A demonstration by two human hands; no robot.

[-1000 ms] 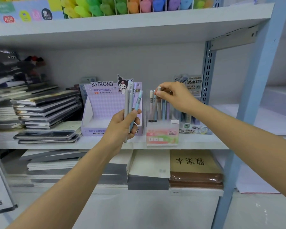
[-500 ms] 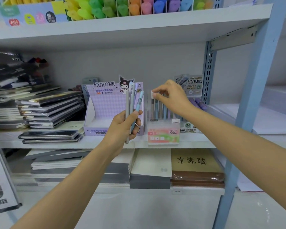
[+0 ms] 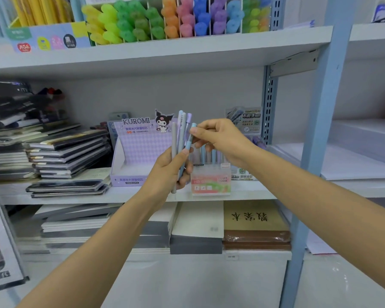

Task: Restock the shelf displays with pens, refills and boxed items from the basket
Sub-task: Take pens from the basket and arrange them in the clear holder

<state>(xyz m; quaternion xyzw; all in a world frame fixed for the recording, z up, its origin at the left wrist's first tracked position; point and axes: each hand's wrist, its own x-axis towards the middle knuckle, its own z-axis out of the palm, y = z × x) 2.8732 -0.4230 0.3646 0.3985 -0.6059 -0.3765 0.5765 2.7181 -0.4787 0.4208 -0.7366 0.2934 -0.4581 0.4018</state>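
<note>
My left hand [image 3: 169, 168] grips a bunch of several pastel pens [image 3: 180, 138] upright in front of the middle shelf. My right hand [image 3: 220, 138] pinches the top of a light blue pen [image 3: 190, 138] in that bunch. Just behind and below stands the pink Fruit Soda display box [image 3: 210, 183] with several pens standing in it. A purple Kuromi display box [image 3: 133, 156] sits to its left, its tray looking empty. No basket is in view.
Stacks of notebooks [image 3: 62, 156] fill the shelf's left side. Another pencil display [image 3: 246, 123] stands at the back right beside the blue upright post [image 3: 320, 138]. Highlighters [image 3: 165, 18] line the shelf above; paper pads [image 3: 253, 221] lie below.
My right hand left the pens standing in the Fruit Soda box and moved left to the bunch in my left hand, where it now pinches the light blue pen.
</note>
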